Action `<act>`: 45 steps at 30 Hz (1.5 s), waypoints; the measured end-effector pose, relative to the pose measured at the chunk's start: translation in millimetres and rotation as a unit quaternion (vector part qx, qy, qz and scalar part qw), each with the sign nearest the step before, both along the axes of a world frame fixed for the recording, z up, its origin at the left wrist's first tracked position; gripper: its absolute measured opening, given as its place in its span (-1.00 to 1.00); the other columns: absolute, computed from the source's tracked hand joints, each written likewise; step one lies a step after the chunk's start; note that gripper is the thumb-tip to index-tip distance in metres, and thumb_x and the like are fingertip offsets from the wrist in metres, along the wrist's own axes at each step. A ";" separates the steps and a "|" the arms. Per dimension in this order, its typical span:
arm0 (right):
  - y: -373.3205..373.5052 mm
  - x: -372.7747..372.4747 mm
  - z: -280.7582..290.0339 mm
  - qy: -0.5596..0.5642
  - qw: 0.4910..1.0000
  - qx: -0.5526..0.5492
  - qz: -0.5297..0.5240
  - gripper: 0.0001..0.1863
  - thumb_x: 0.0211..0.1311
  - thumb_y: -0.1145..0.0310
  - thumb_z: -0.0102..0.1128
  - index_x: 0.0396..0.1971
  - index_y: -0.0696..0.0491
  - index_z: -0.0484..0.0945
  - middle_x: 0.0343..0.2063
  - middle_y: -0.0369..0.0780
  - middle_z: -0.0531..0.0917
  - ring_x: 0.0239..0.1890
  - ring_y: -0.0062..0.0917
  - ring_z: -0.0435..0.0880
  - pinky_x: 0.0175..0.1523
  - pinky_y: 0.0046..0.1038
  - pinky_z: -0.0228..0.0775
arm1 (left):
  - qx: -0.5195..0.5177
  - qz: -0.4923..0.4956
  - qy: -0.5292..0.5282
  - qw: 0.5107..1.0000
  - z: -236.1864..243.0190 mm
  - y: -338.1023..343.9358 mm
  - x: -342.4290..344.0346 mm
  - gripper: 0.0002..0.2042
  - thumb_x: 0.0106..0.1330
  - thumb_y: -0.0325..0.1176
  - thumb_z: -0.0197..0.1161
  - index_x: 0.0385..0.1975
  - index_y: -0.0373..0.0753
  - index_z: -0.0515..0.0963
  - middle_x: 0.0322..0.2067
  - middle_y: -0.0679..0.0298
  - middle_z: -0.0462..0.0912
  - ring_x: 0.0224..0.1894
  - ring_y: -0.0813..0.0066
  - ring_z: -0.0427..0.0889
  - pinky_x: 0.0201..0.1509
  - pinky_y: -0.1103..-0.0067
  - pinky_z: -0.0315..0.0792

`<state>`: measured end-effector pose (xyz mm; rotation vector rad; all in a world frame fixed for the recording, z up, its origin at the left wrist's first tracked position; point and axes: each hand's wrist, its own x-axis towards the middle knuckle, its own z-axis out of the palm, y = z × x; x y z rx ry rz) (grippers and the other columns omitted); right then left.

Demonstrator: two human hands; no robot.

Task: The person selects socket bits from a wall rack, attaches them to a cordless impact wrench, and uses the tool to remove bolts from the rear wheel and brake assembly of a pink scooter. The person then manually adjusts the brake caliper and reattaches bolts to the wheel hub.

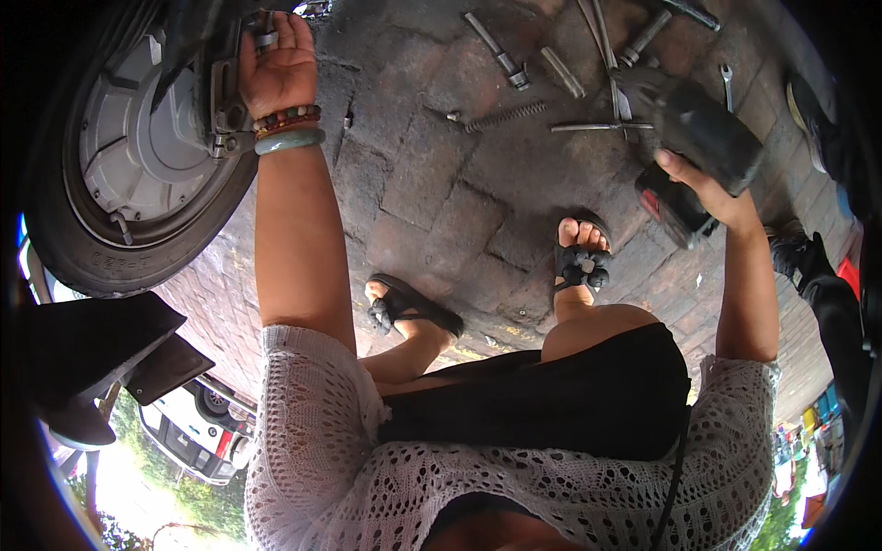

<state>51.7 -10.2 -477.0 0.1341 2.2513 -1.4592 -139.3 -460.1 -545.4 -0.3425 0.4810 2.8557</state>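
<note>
My left hand [283, 78] is raised palm up beside the wheel hub [138, 138] of a scooter-like vehicle, its fingers stretched out next to the metal bracket [223, 101] at the axle. A ring-like bit of metal shows at those fingers; whether they touch the bracket cannot be made out. On the right, my right hand [721, 197] is wrapped round the handle of a black cordless impact wrench [712, 133]. Its battery end, marked with red, hangs below the grip. The tool's front is blurred and points toward the tools on the ground.
On the dark brick paving lie a socket extension bar [496, 50], a metal tube [562, 72], a coil spring [505, 117], a T-handle wrench [602, 127] and a small spanner [728, 84]. The tyre [156, 262] stands at left. Another person's shoe [807, 119] is at far right.
</note>
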 end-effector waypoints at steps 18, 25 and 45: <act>-26.6 10.1 -49.3 0.302 0.848 0.432 -0.059 -0.47 0.06 -0.05 0.17 -0.16 0.11 0.46 -0.31 0.00 0.57 -0.20 -0.14 0.57 -0.09 -0.26 0.39 | -0.014 -0.002 -0.027 1.000 13.2 -1.8 9.7 -0.79 0.26 -0.29 0.11 -0.15 -0.18 0.45 -0.13 0.26 0.54 -0.07 0.28 0.48 0.12 0.19 0.32; -119.8 -33.4 -123.7 0.068 0.905 0.410 0.084 -0.53 0.12 -0.07 0.06 -0.41 0.13 0.47 -0.45 -0.05 0.61 -0.32 -0.22 0.63 -0.24 -0.31 0.48 | -0.035 0.004 -0.027 0.999 9.4 10.3 -1.8 -0.72 0.25 -0.27 0.10 -0.10 -0.26 0.43 -0.11 0.16 0.51 -0.07 0.19 0.49 0.14 0.20 0.30; -62.7 -63.2 -115.1 0.351 0.897 0.269 -0.033 -0.77 -0.02 0.23 0.32 -0.40 0.03 0.58 -0.57 -0.25 0.53 -0.51 -0.39 0.53 -0.40 -0.43 0.39 | -0.008 -0.001 -0.020 1.000 -4.7 1.2 -2.7 -0.71 0.24 -0.24 0.13 -0.14 -0.30 0.45 -0.19 0.11 0.53 -0.09 0.13 0.50 0.15 0.18 0.28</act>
